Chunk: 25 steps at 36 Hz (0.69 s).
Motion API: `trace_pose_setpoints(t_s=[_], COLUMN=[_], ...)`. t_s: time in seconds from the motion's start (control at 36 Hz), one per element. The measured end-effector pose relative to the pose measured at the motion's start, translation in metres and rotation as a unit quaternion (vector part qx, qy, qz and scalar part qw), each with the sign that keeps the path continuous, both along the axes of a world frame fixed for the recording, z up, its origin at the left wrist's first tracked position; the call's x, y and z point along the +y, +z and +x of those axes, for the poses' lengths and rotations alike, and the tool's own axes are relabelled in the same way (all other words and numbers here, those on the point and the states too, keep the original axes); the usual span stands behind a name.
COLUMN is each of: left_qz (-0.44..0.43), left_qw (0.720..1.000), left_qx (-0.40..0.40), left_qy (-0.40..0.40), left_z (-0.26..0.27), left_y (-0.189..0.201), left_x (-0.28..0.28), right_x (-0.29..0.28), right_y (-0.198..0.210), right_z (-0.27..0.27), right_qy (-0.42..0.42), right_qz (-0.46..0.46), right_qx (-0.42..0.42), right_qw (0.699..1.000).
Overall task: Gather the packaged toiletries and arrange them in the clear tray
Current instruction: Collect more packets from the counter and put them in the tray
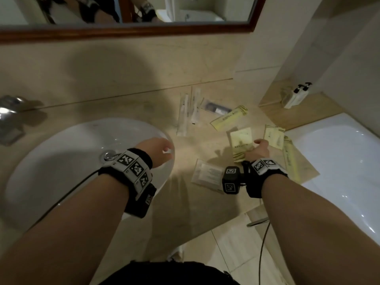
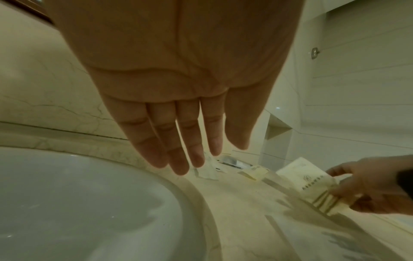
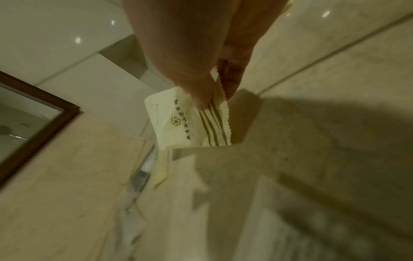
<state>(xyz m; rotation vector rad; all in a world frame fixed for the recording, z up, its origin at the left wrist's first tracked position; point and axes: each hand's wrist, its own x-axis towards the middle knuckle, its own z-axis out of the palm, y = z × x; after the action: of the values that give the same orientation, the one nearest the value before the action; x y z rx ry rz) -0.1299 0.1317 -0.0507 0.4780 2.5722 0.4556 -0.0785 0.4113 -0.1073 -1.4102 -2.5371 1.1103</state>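
Cream-yellow and printed with dark stripes along one serrated edge, a flat sachet [image 1: 241, 145] is pinched by the right hand [image 1: 259, 150], thumb on the printed face and fingers [image 3: 232, 77] curled behind it, lifted just above the beige marble table [image 1: 131, 112]. More packaged toiletries lie spread on the table around that hand: a long yellow packet [image 1: 228, 118] beyond it, a square yellow packet [image 1: 274, 136] to its right, another long yellow packet [image 1: 290, 159] near the white bathtub [image 1: 339, 161], and a pale flat packet [image 1: 207, 173] close to the right wrist. Farther back, towards the wall, sit several clear-wrapped slim items [image 1: 187, 112] and a clear packet with something dark inside [image 1: 218, 109]. Whether a clear tray is among these things I cannot tell. The left hand [image 1: 158, 150] hangs over the rim of the white sink [image 1: 61, 153], holding nothing; the left wrist view shows its fingers [image 2: 178, 141] straight and relaxed, close together, pointing down towards the table edge. A chrome tap [image 1: 10, 116] stands at the far left, a wood-framed mirror [image 1: 144, 29] runs above, and a white pump bottle [image 1: 296, 95] sits on the ledge by the tub.
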Motion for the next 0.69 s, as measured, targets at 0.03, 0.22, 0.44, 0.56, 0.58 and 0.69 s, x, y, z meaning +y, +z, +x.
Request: trace_pose_setpoints(t_s=[0.03,0.22,0.44,0.56,0.58,0.69], left_qz=[0.004,0.069,0.203,0.171,0.172,0.191], left_qw=[1.000,0.996,0.973,0.975,0.972,0.957], left_qx=[0.001,0.005,0.012,0.051,0.059,0.062], left_qy=[0.003,0.050,0.106,0.130,0.146,0.207], left_z=[0.000,0.004,0.011,0.015,0.016,0.022], left_y=[0.001,0.001,0.015,0.017,0.018,0.021], left_x=[-0.003,-0.032,-0.089,-0.131,-0.144,-0.198], right_x=[-0.003,-0.053,-0.171,-0.231,-0.245,-0.302], right_y=[0.004,0.049,0.069,0.068,0.068,0.069], right_z=[-0.002,-0.015,-0.022,-0.026,-0.027,-0.031], right_qy=[0.009,0.172,0.366,0.422,0.434,0.470], right_qz=[-0.001,-0.002,-0.089,-0.093,-0.093,-0.095], right_qx=[0.018,0.099,0.063,0.063,0.071,0.073], right_qw=[1.000,0.980,0.924,0.899,0.893,0.875])
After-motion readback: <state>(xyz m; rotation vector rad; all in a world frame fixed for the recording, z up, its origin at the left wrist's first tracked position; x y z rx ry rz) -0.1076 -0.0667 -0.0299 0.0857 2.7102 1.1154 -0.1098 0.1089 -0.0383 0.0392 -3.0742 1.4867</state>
